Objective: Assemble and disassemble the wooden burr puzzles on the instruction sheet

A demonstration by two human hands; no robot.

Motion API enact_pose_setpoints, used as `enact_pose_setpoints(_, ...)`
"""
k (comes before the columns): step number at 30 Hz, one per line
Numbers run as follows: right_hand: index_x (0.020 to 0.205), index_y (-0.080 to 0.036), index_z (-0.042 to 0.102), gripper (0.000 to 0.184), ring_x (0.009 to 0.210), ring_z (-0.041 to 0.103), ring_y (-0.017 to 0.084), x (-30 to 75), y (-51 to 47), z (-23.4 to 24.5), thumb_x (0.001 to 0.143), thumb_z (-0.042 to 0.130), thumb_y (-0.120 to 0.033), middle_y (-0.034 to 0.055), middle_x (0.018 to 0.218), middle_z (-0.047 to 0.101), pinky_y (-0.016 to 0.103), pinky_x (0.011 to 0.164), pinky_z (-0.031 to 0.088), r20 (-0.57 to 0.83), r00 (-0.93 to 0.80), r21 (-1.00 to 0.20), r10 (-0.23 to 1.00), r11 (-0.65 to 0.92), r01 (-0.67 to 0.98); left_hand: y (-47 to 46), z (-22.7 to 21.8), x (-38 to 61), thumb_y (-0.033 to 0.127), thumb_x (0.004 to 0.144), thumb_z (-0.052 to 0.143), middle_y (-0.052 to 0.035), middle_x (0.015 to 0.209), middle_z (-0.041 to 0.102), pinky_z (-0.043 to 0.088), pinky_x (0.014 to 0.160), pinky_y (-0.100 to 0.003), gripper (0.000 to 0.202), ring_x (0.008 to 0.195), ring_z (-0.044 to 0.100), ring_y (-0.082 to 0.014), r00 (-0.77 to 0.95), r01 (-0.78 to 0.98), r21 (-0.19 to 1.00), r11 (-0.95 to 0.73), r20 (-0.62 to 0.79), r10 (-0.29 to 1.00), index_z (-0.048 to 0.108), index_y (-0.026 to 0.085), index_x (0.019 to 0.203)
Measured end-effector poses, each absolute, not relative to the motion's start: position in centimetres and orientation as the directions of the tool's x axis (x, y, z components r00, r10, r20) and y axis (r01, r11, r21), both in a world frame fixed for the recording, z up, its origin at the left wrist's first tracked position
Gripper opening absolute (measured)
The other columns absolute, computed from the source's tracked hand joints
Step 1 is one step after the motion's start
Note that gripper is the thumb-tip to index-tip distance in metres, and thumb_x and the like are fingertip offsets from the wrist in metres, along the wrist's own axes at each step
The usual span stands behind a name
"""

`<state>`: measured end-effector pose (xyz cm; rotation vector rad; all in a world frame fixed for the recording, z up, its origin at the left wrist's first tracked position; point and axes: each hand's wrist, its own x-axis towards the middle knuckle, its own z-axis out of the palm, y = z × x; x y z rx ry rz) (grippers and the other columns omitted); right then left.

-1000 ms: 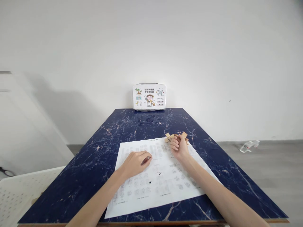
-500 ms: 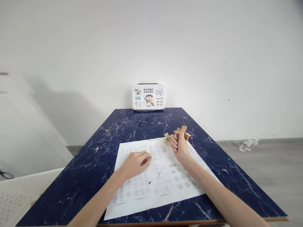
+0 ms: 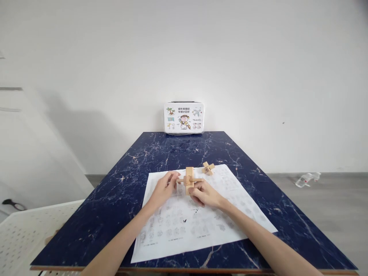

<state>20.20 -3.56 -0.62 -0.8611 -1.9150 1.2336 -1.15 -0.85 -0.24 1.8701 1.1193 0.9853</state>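
Observation:
A wooden interlocking puzzle (image 3: 189, 174), built of crossed light-brown bars, is up between my two hands above the printed sheet. My right hand (image 3: 202, 193) is closed around its lower right side, thumb on the upright bar. At the left end of the crossbar, the bent fingers of my left hand (image 3: 166, 186) pinch the bar's tip. A smaller crossed wooden puzzle (image 3: 208, 168), bearing a dark round mark, lies at the sheet's far edge. Under both hands spreads the white sheet (image 3: 198, 247) with rows of faint grey diagrams.
The table (image 3: 115, 203) has a dark blue marbled top. Against the wall at its far end stands a white cartoon case (image 3: 184, 118). To the left is a perforated cream-coloured basket (image 3: 25, 237) with black-handled scissors (image 3: 14, 204) nearby. A clear plastic item (image 3: 307, 179) lies on the floor at right.
My right hand has brought the larger wooden puzzle left and nearer from the sheet's far right. My left hand has risen from the paper to meet it. The smaller puzzle stays behind.

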Motion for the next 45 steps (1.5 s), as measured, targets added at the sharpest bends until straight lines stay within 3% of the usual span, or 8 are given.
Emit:
enact_pose_setpoints(3,0.039,-0.019,0.051,0.051,0.039,0.041,0.01,20.2,-3.6,-0.6,0.09,0.045,-0.019,-0.0001,0.037,0.048,0.024,0.048,0.036,0.17,-0.589,-0.918,0.79,0.344,0.197,-0.8,-0.2,-1.3,0.067,0.103,0.041,-0.0085,0.117,0.073,0.054,0.087,-0.034,0.055,0.102,0.068,-0.0241,0.366,0.208,0.942,-0.263,0.174,0.914,0.069,0.022,0.118)
enact_pose_setpoints(5,0.039,-0.019,0.052,0.05,0.038,0.04,0.009,20.2,-3.7,-0.6,0.089,0.046,-0.018,-0.001,0.036,0.047,0.024,0.046,0.033,0.161,-0.608,-0.912,0.777,0.352,0.209,-0.9,-0.1,-1.4,0.069,0.103,0.039,-0.0101,0.129,0.071,0.048,0.107,-0.041,0.059,0.122,0.064,-0.0281,0.476,0.097,0.974,-0.207,0.137,0.869,0.068,0.024,0.127)
enact_pose_setpoints(9,0.039,-0.019,0.051,0.047,0.036,0.035,0.008,20.1,-3.8,-0.7,0.085,0.048,-0.014,-0.0031,0.035,0.042,0.023,0.042,0.027,0.189,-0.63,-0.897,0.753,0.393,0.201,-1.0,-0.1,-1.7,0.07,0.098,0.051,-0.0134,0.142,0.066,0.04,0.117,-0.051,0.063,0.131,0.06,-0.0338,0.671,-0.011,0.987,-0.157,0.124,0.731,0.063,0.023,0.14)
enact_pose_setpoints(13,0.041,-0.018,0.054,0.043,0.039,0.04,0.008,19.9,-3.8,-0.8,0.084,0.051,-0.014,-0.0024,0.039,0.047,0.023,0.044,0.032,0.207,-0.612,-0.881,0.764,0.418,0.223,-0.8,-0.2,-2.0,0.066,0.092,0.065,-0.0153,0.144,0.064,0.038,0.118,-0.053,0.068,0.134,0.057,-0.0369,0.68,-0.017,0.986,-0.165,0.133,0.722,0.063,0.02,0.141)
enact_pose_setpoints(24,0.069,-0.021,0.054,0.039,0.05,0.047,0.012,19.0,-3.3,-2.1,0.101,0.055,-0.044,-0.0001,0.06,0.06,0.027,0.051,0.035,0.304,-0.467,-0.792,0.831,0.492,0.361,-0.7,-0.1,-2.0,0.062,0.091,0.067,-0.0147,0.134,0.072,0.046,0.111,-0.051,0.063,0.127,0.065,-0.0346,0.455,-0.016,0.975,-0.222,0.205,0.867,0.063,0.018,0.137)
enact_pose_setpoints(31,0.068,-0.021,0.053,0.039,0.052,0.049,0.013,19.1,-3.0,-2.0,0.102,0.054,-0.04,0.0003,0.062,0.061,0.028,0.054,0.034,0.339,-0.399,-0.763,0.852,0.497,0.413,-0.5,0.2,-1.7,0.054,0.088,0.074,-0.0149,0.143,0.066,0.047,0.113,-0.049,0.062,0.134,0.061,-0.0349,0.446,-0.053,0.973,-0.224,0.223,0.867,0.061,0.019,0.137)
enact_pose_setpoints(37,0.077,-0.022,0.056,0.037,0.05,0.05,0.012,19.4,-3.0,-1.3,0.104,0.05,-0.047,0.0004,0.066,0.063,0.028,0.052,0.037,0.328,-0.329,-0.835,0.885,0.435,0.338,-0.3,0.3,-1.7,0.052,0.086,0.076,-0.0159,0.147,0.063,0.049,0.11,-0.049,0.065,0.136,0.059,-0.0364,0.37,-0.033,0.975,-0.22,0.217,0.903,0.06,0.018,0.139)
enact_pose_setpoints(45,0.079,-0.022,0.06,0.034,0.049,0.052,0.012,19.3,-2.8,-1.6,0.104,0.052,-0.044,-0.0013,0.063,0.063,0.028,0.055,0.04,0.307,-0.369,-0.842,0.878,0.431,0.325,-0.3,0.0,-1.7,0.048,0.083,0.08,-0.0166,0.147,0.063,0.049,0.113,-0.049,0.065,0.136,0.059,-0.0353,0.376,-0.063,0.973,-0.222,0.23,0.898,0.059,0.018,0.137)
